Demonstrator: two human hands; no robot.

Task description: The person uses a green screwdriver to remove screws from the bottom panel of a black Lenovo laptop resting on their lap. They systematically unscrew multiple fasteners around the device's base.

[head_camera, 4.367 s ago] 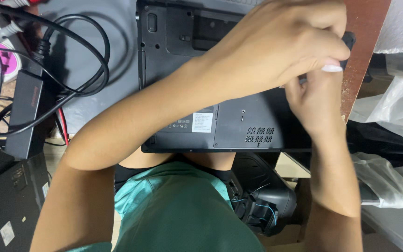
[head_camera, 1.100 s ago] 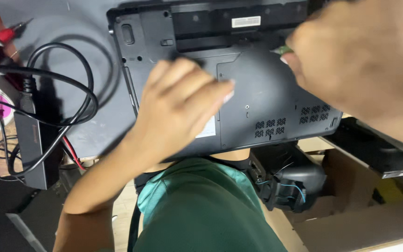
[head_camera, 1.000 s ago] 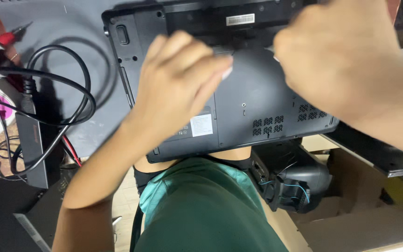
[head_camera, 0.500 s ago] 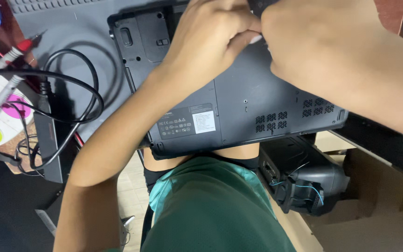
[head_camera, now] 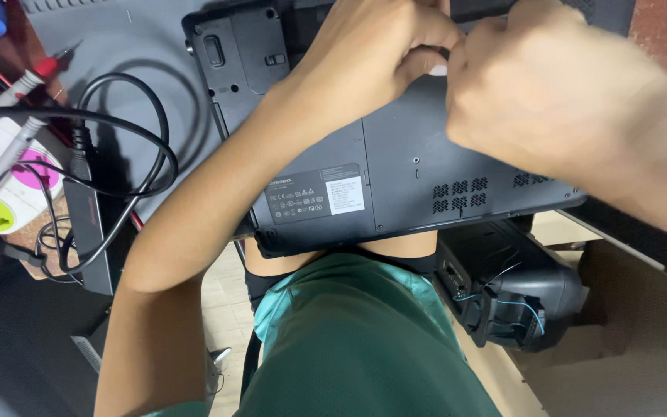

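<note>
At nine o'clock in the head view a white power strip with coloured round sockets lies at the edge of the grey desk. A pen-shaped probe with a red tip and grey barrel lies tilted across it, its tip towards one o'clock. Just beside them, a black cable loops over the desk, and a flat black power brick lies under the loop, at its seven o'clock.

At the centre lies the upturned dark grey plastic laptop, bottom side up, with a white label and vent slots showing; its near edge hangs over the person's lap in green fabric. The left forearm crosses the laptop from seven o'clock towards one o'clock. The left hand sits over the laptop's far edge at twelve o'clock, fingers curled in a pinch; whatever it pinches is too small and too hidden to make out. The right hand, blurred, is clenched just at its three o'clock, knuckles towards the camera, the two hands touching or nearly so above the laptop's far side. Whether the right hand grasps anything I cannot tell.

At five o'clock, below the laptop's near right corner, a black boxy device with thin blue wires sits beside brown cardboard.
</note>
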